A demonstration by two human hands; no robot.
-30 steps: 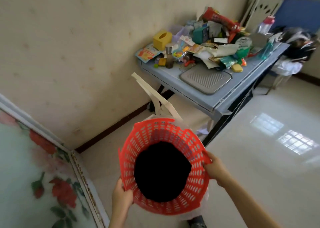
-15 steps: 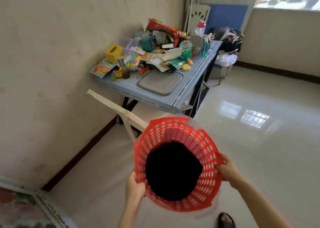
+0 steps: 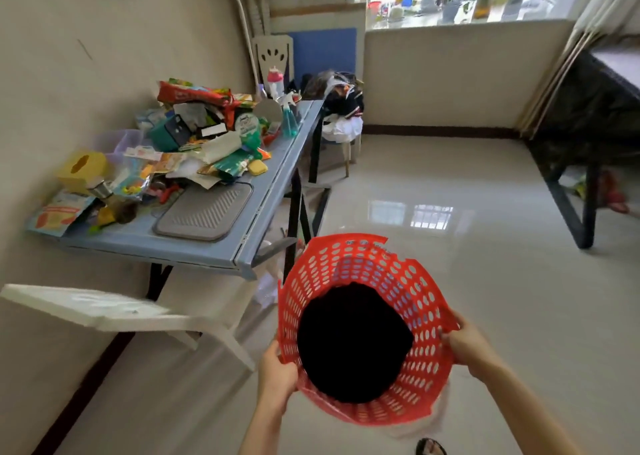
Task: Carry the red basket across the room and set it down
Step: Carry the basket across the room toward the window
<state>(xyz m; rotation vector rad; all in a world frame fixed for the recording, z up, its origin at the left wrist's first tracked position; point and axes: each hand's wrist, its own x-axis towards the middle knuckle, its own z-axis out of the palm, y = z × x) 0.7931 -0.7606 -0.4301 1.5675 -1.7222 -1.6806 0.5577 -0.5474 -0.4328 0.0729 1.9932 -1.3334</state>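
The red basket [image 3: 367, 267] is a round perforated plastic tub with a broken, jagged rim and a dark black inside. I hold it in the air above the shiny floor, its mouth tipped toward me. My left hand [image 3: 278, 368] grips the rim on the left side. My right hand [image 3: 467, 349] grips the rim on the right side. A bit of white plastic shows under the basket's lower right edge.
A blue folding table [image 3: 194, 246] piled with packets and boxes stands along the left wall. A white plastic chair [image 3: 114, 311] lies tipped beside it. A chair heaped with clothes [image 3: 341, 115] sits at the back. A dark frame [image 3: 581, 191] stands right. Glossy floor [image 3: 467, 246] stretches ahead.
The view has swung right, away from the flowered panel and toward the window and open floor. The basket has travelled with me, past the table's near corner, still gripped by both hands.
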